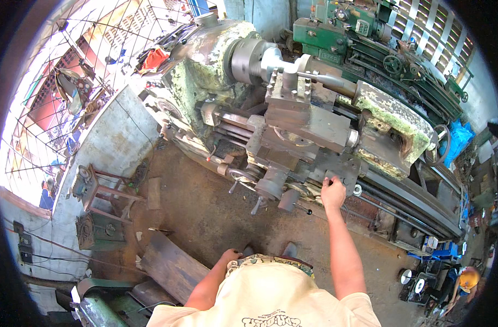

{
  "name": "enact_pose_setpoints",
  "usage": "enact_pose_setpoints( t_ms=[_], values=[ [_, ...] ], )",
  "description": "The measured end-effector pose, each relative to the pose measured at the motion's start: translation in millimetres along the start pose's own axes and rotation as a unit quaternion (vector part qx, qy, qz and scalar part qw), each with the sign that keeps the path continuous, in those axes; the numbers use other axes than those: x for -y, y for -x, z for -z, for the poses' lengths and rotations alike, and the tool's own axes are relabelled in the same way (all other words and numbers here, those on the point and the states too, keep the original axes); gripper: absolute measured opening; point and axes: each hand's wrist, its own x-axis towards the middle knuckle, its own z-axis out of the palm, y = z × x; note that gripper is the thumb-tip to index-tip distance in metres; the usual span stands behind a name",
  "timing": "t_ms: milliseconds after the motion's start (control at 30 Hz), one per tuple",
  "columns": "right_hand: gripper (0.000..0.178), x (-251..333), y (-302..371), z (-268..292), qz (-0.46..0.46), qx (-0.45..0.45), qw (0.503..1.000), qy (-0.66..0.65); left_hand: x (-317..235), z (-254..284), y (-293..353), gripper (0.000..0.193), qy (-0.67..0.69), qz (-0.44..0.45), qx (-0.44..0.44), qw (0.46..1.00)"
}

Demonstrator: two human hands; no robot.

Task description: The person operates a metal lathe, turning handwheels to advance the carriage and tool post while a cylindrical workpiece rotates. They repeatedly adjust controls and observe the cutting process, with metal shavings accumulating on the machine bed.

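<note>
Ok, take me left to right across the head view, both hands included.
Orange-red cloth → left hand → tool post → right hand → patchy green tailstock body → blue plastic sheet.

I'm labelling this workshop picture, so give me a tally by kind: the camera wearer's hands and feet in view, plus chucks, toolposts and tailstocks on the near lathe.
Left hand and right hand: 2
Left foot and right foot: 2
Chuck: 1
Toolpost: 1
Tailstock: 1
Total: 7
</note>
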Motion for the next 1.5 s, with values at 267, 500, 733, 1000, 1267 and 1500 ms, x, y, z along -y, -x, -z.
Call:
enact_pose_setpoints(
  t_ms=[267, 500, 733, 1000, 1267, 1500],
  values=[
    [0.028, -2, 2, -9, 0.012, -0.039, 0.999, 0.026, 62, 22, -4, 0.066, 0.019, 0.004, -0.008, 1.000],
    [0.030, 2, 3, -10, 0.005, -0.039, 0.998, 0.043, 149, 11, -32, 0.078, 0.090, -0.010, 0.009, 0.996],
    [0.031, 4, 2, -14, 0.005, -0.048, 0.997, 0.065, 227, 2, -30, 0.084, 0.210, 0.044, 0.042, 0.976],
    [0.030, -4, 0, -16, -0.007, -0.070, 0.996, 0.060, 205, 16, -4, 0.074, -0.011, 0.025, 0.048, 0.998],
    [0.027, -9, 0, -16, 0.015, -0.139, 0.990, -0.032, 120, 18, 6, 0.060, 0.061, -0.011, 0.000, 0.998],
    [0.022, -26, 5, -17, 0.026, -0.120, 0.980, -0.158, 65, -25, 37, 0.054, 0.102, 0.016, -0.054, 0.993]
  ],
)
